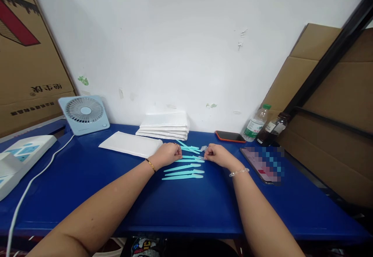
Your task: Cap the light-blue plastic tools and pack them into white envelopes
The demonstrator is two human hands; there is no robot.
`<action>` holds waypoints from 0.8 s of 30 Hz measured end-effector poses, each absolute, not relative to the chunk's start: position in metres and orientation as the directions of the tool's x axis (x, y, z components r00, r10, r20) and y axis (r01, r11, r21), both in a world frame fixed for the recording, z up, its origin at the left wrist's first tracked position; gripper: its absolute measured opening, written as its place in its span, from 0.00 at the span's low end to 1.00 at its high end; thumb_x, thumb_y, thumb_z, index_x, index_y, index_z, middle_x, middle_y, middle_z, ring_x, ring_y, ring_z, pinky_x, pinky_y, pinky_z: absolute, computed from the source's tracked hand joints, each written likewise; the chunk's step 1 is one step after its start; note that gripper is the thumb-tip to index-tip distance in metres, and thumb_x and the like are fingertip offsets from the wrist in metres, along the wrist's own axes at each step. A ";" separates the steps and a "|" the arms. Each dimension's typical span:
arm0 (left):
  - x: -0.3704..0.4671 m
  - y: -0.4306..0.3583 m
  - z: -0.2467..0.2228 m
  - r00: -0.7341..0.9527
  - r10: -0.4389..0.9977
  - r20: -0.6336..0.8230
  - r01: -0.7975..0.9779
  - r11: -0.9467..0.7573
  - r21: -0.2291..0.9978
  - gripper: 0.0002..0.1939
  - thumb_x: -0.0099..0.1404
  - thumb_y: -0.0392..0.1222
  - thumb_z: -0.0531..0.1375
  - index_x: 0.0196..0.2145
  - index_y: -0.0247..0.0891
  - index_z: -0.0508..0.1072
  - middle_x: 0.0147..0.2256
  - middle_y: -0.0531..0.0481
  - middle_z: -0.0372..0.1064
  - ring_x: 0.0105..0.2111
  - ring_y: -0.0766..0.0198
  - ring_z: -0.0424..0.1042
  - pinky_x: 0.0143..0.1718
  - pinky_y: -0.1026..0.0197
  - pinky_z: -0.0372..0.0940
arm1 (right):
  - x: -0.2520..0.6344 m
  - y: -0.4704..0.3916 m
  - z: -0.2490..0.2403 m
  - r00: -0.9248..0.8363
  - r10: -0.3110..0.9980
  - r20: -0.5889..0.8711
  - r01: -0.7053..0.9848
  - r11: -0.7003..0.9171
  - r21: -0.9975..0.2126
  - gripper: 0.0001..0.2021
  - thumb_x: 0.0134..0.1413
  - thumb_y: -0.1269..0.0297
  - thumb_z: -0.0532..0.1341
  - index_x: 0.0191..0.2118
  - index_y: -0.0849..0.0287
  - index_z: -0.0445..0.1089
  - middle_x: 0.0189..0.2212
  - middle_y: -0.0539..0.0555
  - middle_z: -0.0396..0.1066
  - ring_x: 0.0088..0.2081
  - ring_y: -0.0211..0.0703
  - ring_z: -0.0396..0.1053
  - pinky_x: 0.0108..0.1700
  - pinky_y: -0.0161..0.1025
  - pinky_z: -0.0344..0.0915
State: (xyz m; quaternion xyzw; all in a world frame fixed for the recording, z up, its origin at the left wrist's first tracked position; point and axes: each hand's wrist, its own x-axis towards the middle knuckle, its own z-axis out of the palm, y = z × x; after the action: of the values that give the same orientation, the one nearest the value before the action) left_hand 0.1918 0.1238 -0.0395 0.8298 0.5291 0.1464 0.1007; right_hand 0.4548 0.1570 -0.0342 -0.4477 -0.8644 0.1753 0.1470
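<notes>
Several turquoise razor-like sticks lie roughly parallel on the blue table, their wider ends to the right. A few more lie crossed behind them. My left hand is closed in a pinch on the handle end of a turquoise stick. At that stick's other end my right hand is closed too, its fingertips at a small clear piece. Another small clear piece shows just behind. A white padded envelope lies left of my left hand.
A stack of white envelopes lies by the wall. Left are a fan and a power strip with a cable. Right are two phones, two bottles and cardboard. The table's front edge runs below.
</notes>
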 end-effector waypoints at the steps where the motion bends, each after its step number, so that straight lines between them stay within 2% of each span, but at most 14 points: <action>1: 0.192 0.124 -0.040 0.401 0.905 0.140 0.847 -0.424 0.320 0.07 0.58 0.44 0.58 0.27 0.40 0.73 0.27 0.54 0.73 0.26 0.65 0.68 0.25 0.65 0.53 | 0.453 0.157 -0.034 -0.563 0.820 0.099 0.713 0.543 -0.443 0.06 0.48 0.70 0.60 0.26 0.57 0.75 0.30 0.50 0.68 0.29 0.36 0.65 0.33 0.33 0.59; 11: 0.198 0.121 -0.038 0.460 0.865 0.202 0.823 -0.500 0.270 0.06 0.58 0.43 0.59 0.28 0.40 0.73 0.27 0.53 0.73 0.29 0.65 0.69 0.29 0.64 0.56 | 0.440 0.150 -0.036 -0.609 0.783 0.127 0.633 0.576 -0.517 0.05 0.47 0.70 0.61 0.25 0.59 0.75 0.29 0.51 0.69 0.29 0.37 0.66 0.32 0.33 0.60; 14: 0.196 0.122 -0.038 0.462 0.868 0.183 0.815 -0.497 0.297 0.07 0.59 0.45 0.59 0.29 0.40 0.74 0.29 0.53 0.73 0.30 0.64 0.70 0.32 0.65 0.59 | 0.442 0.151 -0.035 -0.615 0.781 0.111 0.613 0.561 -0.556 0.05 0.47 0.70 0.61 0.25 0.59 0.75 0.29 0.51 0.69 0.29 0.37 0.66 0.32 0.33 0.61; 16: 0.193 0.123 -0.038 0.434 0.874 0.220 0.815 -0.485 0.318 0.11 0.59 0.49 0.59 0.35 0.41 0.74 0.34 0.51 0.73 0.34 0.62 0.71 0.35 0.64 0.61 | 0.450 0.156 -0.033 -0.550 0.823 0.144 0.648 0.529 -0.548 0.05 0.47 0.68 0.61 0.27 0.59 0.75 0.30 0.51 0.70 0.30 0.37 0.67 0.33 0.34 0.61; 19: 0.185 0.128 -0.040 0.360 0.874 0.326 0.851 -0.451 0.268 0.15 0.61 0.49 0.58 0.43 0.41 0.72 0.44 0.47 0.70 0.44 0.58 0.68 0.44 0.61 0.61 | 0.469 0.165 -0.032 -0.328 0.908 0.260 0.788 0.414 -0.455 0.07 0.49 0.68 0.59 0.30 0.59 0.75 0.31 0.53 0.69 0.32 0.39 0.67 0.35 0.35 0.61; 21: 0.181 0.131 -0.042 0.340 0.881 0.328 0.880 -0.421 0.219 0.14 0.62 0.46 0.58 0.44 0.41 0.72 0.45 0.46 0.69 0.45 0.57 0.67 0.47 0.59 0.60 | 0.482 0.171 -0.033 -0.227 0.931 0.287 0.858 0.330 -0.393 0.08 0.49 0.70 0.59 0.32 0.59 0.75 0.33 0.54 0.70 0.33 0.40 0.67 0.37 0.36 0.61; 24: 0.180 0.134 -0.044 0.331 0.901 0.281 0.896 -0.393 0.205 0.11 0.62 0.45 0.56 0.40 0.40 0.74 0.41 0.46 0.71 0.44 0.57 0.67 0.46 0.59 0.60 | 0.491 0.177 -0.039 -0.192 0.949 0.249 0.896 0.273 -0.350 0.09 0.48 0.72 0.60 0.36 0.58 0.75 0.34 0.54 0.70 0.34 0.41 0.68 0.39 0.36 0.61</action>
State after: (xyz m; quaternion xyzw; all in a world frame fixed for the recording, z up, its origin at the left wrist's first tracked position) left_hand 0.1797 0.1345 -0.0442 0.8156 0.5509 0.1765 0.0066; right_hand 0.4910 0.1769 -0.0392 -0.5995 -0.7695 0.0631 0.2111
